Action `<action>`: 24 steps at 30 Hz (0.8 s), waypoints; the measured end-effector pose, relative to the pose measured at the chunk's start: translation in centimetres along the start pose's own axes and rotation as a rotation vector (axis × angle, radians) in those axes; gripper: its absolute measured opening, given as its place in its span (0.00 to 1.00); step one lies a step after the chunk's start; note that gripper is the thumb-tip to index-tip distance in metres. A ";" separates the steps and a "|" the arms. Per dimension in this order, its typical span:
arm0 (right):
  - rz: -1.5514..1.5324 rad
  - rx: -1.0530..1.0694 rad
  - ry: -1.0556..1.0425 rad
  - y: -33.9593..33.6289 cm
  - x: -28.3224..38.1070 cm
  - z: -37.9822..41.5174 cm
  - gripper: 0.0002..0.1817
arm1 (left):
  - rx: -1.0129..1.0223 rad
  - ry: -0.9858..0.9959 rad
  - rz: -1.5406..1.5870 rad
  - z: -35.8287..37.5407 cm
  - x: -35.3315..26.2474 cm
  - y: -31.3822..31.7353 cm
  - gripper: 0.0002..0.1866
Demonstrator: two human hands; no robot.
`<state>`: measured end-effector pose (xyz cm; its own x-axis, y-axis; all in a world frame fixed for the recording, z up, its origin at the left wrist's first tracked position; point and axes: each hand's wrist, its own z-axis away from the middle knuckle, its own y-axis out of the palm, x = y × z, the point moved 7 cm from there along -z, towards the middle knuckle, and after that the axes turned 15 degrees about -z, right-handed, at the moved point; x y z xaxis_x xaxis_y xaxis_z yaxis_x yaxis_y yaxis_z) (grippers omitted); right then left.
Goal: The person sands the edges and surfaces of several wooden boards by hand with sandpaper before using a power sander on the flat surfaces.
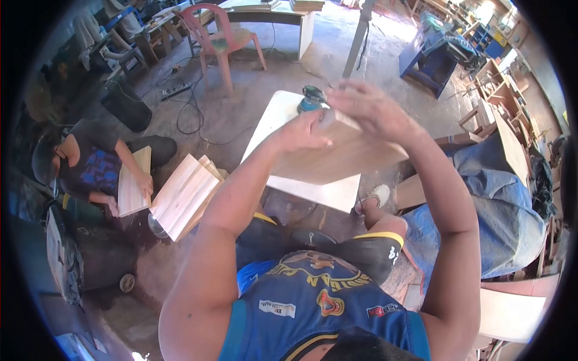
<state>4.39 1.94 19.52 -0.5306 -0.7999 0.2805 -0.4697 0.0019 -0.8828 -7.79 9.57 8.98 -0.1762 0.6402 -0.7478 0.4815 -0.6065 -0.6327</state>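
In the head view, blur is obscuring the right hand (pixel 376 113); whether it is gripping cannot be told. The left hand (pixel 303 130) is clamping one wooden board (pixel 343 157), tilting over one white worktop (pixel 325 193), and partly hiding one blue tool (pixel 309 102). Both arms are reaching forward, elbows bending.

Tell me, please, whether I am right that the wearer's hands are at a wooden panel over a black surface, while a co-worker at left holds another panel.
Not quite: the head view shows the surface is white, not black. The left hand and right hand are at the wooden panel, and the co-worker holds another panel.
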 end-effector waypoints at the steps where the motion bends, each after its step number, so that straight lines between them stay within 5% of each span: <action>1: 0.058 -0.013 0.013 -0.2 -0.2 -0.4 0.31 | -0.007 -0.019 -0.030 -0.3 0.3 -0.1 0.50; 6: 0.030 0.014 0.050 -0.9 -0.3 -0.8 0.31 | -0.133 0.108 -0.117 -0.2 1.0 -0.9 0.49; 9: 0.027 -0.429 0.257 -4.9 -2.8 0.9 0.37 | 0.048 -0.095 -0.027 -0.7 2.0 -1.6 0.46; 12: -0.051 -0.716 0.354 -3.9 -1.9 4.3 0.37 | -0.104 -0.026 -0.015 0.6 2.9 -2.9 0.39; 14: -0.042 -0.741 0.388 -1.7 -2.4 5.5 0.35 | -0.313 0.145 0.273 1.2 2.6 -4.9 0.31; 16: -0.083 -0.770 0.535 0.2 -3.8 6.3 0.34 | -0.407 0.180 0.118 1.5 2.1 -6.0 0.26; 22: -0.073 -0.792 0.532 1.4 -3.6 5.5 0.34 | -0.390 -0.066 0.244 1.0 2.7 -7.3 0.32; 24: -0.057 -0.781 0.536 1.3 -3.3 5.6 0.34 | -0.458 -0.265 0.581 0.7 3.6 -6.6 0.30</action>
<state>9.50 1.23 15.34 -0.6546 -0.4295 0.6221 -0.7410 0.5275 -0.4156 -12.22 15.54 10.38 0.0408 0.1115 -0.9929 0.8551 -0.5180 -0.0230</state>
